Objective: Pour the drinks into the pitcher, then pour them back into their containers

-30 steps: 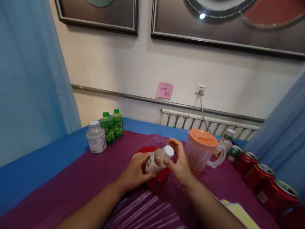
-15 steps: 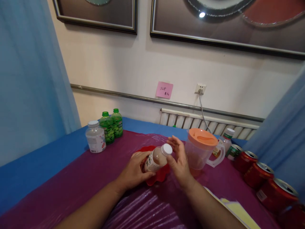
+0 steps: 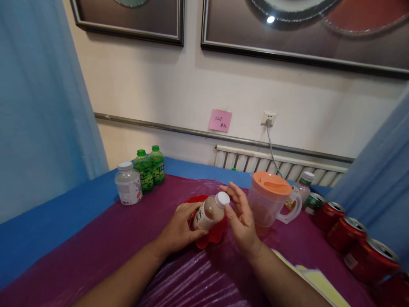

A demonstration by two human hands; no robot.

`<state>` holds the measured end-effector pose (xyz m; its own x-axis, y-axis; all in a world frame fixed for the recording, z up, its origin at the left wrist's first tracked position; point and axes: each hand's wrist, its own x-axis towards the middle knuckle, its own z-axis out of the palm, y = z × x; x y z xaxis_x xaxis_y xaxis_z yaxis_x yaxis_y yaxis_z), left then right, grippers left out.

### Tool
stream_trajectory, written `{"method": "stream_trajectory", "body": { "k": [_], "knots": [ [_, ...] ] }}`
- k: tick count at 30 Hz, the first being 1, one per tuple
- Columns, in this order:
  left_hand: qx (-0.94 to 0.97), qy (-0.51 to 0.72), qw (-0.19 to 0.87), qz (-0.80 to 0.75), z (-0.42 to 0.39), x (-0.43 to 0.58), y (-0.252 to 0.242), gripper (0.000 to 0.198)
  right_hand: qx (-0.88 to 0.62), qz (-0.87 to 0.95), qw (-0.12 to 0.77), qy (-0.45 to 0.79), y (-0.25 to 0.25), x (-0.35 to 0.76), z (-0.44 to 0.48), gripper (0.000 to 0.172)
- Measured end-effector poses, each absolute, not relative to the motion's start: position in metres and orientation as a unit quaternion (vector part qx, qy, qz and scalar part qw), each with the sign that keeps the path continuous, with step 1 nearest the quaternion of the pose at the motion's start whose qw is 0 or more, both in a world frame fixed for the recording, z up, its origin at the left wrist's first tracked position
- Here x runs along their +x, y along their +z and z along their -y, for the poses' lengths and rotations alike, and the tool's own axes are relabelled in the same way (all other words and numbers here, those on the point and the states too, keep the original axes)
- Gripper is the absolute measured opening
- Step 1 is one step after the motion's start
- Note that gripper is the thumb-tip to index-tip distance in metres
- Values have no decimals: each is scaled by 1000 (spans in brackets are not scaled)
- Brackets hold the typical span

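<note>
My left hand is wrapped round a clear bottle with a white cap and a leaf-patterned label. The bottle tilts, its cap end up and to the right. Beside the cap, my right hand has its fingers apart; the thumb is at the cap's edge, and I cannot tell whether it touches. Beneath the bottle, partly covered by it and my left hand, is a red scalloped dish. Right of my right hand stands a clear plastic pitcher with an orange lid and some liquid inside.
At the left stand a wide white-capped jar and two green bottles. Along the right are several red cans, a green can and a white-capped bottle. Yellow cloths lie on the purple plastic cover.
My right hand's fingers have shifted slightly left, nearer the bottle cap. The bottle stays in my left hand, almost unmoved.
</note>
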<state>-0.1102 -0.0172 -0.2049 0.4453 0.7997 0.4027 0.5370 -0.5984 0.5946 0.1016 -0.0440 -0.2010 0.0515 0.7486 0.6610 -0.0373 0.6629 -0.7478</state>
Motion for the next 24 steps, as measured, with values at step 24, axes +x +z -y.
{"method": "stream_trajectory", "body": {
  "k": [24],
  "knots": [
    [820, 334, 244, -396, 16, -109, -206, 68, -330, 572, 689, 300, -205, 98, 40, 53]
  ]
}}
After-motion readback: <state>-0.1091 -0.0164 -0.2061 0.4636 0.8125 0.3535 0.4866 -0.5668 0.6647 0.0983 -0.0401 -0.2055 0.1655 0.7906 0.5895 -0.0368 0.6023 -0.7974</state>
